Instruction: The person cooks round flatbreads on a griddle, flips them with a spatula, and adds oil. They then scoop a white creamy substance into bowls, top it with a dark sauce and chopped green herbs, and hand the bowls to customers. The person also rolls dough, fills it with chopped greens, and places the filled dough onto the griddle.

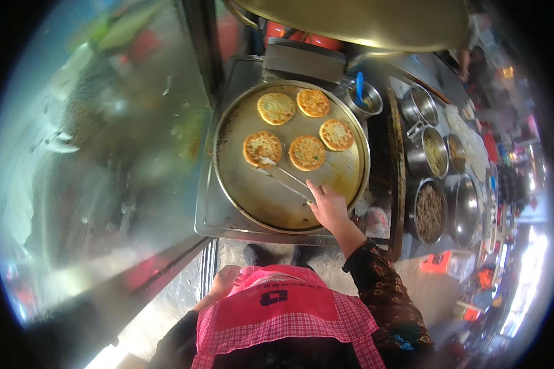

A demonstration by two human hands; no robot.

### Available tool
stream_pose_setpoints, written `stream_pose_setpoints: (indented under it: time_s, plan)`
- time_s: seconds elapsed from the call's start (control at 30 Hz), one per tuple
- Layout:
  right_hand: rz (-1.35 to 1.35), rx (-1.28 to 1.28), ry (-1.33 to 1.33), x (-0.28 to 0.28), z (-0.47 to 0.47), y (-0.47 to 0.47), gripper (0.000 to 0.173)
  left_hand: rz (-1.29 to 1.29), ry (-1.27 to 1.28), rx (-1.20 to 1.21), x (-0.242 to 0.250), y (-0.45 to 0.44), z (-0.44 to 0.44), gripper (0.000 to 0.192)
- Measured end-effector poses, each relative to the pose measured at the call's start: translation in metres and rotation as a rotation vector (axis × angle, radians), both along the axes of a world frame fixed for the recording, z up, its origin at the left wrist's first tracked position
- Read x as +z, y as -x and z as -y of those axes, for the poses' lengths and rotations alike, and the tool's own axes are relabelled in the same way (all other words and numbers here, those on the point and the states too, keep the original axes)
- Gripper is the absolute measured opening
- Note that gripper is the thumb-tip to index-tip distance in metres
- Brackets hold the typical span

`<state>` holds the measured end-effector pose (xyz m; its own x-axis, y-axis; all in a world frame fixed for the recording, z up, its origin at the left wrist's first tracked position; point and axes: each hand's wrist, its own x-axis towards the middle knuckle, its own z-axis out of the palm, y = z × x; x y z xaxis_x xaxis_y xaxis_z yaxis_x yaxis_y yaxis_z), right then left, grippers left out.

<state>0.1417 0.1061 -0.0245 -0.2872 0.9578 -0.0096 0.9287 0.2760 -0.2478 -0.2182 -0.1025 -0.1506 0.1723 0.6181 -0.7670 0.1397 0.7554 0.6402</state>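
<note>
My right hand [328, 205] grips metal tongs [292, 177] by the handle end, above the near right part of a wide round metal pan [240, 193]. One tong tip reaches the near edge of a browned flatbread [261, 146] at the pan's left. Beside it lies a second flatbread [307, 153], flecked with green. Farther back are a paler flatbread [276, 109], a browned one [313, 103] and another [336, 134] to the right. Down at my waist, my left hand [225, 279] rests by the red apron [281, 300]; its fingers are mostly hidden.
A brass-coloured lid [360, 23] hangs over the pan's far side. Right of the pan stands a metal pot [371, 101] with a blue-handled utensil [359, 90]. Bowls of filling [429, 212] and shredded food [434, 152] line the right counter. A smeared clear panel [134, 138] stands left.
</note>
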Motion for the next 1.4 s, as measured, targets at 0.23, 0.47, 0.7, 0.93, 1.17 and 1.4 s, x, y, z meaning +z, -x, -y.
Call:
stream_pose_setpoints:
  time_s: [0.23, 0.47, 0.7, 0.93, 1.17, 1.4]
  plan:
    - [-0.215, -0.639, 0.087, 0.008, 0.163, -0.105, 0.069, 0.071, 0.133, -0.139, -0.035, -0.002, -0.004, 0.033]
    - [-0.029, -0.959, -0.174, -0.018, 0.295, -0.210, 0.066, 0.070, 0.183, -0.227, -0.038, -0.020, -0.011, 0.034]
    - [-0.095, -0.959, -0.104, -0.069, 0.260, -0.260, 0.063, -0.006, 0.036, -0.365, -0.006, -0.096, -0.004, 0.033]
    - [-0.530, -0.623, -0.279, -0.070, 0.309, -0.285, 0.061, -0.027, 0.037, -0.598, 0.013, -0.280, 0.050, 0.033]
    - [-0.872, -0.942, 0.179, -0.064, 0.499, -0.404, 0.048, -0.078, -0.058, -0.991, 0.069, -0.510, 0.106, 0.033]
    - [-0.874, -1.057, 0.156, -0.012, 0.528, -0.581, 0.043, 0.139, -0.346, -1.130, 0.143, -0.707, 0.095, 0.031]
